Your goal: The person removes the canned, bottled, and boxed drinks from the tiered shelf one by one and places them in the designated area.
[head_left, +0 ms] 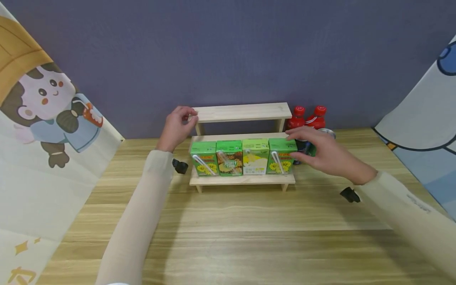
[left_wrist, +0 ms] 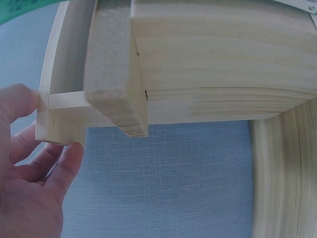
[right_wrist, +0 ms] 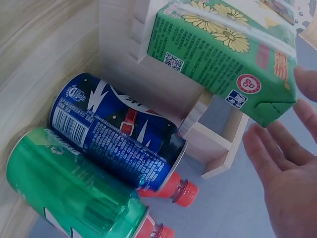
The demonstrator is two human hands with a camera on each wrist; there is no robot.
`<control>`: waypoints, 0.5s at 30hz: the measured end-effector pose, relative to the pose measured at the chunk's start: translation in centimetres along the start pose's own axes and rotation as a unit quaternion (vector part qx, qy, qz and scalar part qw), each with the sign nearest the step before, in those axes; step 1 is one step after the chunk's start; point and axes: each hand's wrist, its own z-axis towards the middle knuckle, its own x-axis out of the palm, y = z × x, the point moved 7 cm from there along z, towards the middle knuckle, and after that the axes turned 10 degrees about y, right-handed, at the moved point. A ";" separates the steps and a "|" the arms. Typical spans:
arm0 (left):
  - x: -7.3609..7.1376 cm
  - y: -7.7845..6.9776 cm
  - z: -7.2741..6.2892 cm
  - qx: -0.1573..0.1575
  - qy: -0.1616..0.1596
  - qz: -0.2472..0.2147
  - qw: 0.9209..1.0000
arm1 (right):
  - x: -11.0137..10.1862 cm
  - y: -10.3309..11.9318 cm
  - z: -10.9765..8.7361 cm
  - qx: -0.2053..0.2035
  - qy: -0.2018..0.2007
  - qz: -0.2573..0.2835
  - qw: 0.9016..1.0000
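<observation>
A two-step wooden rack (head_left: 242,112) carries a row of several juice boxes on its lower step; a green box with yellow flowers (head_left: 280,166) stands at the right end. My left hand (head_left: 178,126) holds the left end of the upper step, thumb on one side and curved fingers at the other in the left wrist view. Around the upper corner of the right-end box is my right hand (head_left: 324,152), its fingers loose and extended. In the right wrist view the thumb is near one face of that box and the fingertips (right_wrist: 255,136) near its corner.
Right of the rack stand a blue can (right_wrist: 116,131), a green can (right_wrist: 74,183) and two red-capped bottles (head_left: 320,113). A blue-grey panel (head_left: 228,51) rises behind. Printed cloths flank the wood-grain table (head_left: 228,237) on both sides.
</observation>
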 end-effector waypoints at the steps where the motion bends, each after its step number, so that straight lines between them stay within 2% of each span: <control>1: 0.0 0.0 0.0 0.000 0.000 0.001 1.000 | 0.1 0.0 0.1 0.000 0.004 -0.001 1.000; 15: -0.1 -0.1 -0.1 0.001 -0.002 -0.001 1.000 | 0.3 0.4 0.5 -0.027 -0.007 -0.039 0.999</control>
